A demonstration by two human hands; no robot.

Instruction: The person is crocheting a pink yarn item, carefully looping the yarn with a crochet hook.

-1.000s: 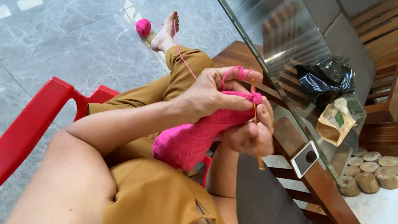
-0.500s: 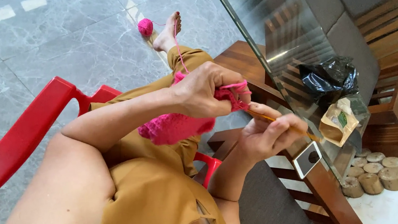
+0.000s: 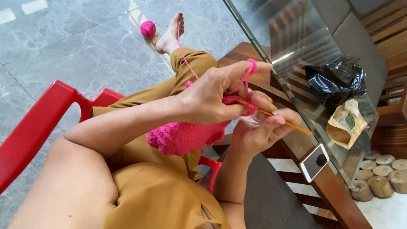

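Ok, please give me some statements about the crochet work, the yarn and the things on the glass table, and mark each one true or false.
1. The left hand holds the pink crochet piece, with yarn looped over its index finger. True.
2. The right hand holds a pair of scissors. False: it holds a thin orange crochet hook.
3. The pink yarn ball lies on the floor near the bare foot. True.
4. The black plastic bag lies on the floor. False: it sits on the glass table.
5. The chair is blue. False: it is red.
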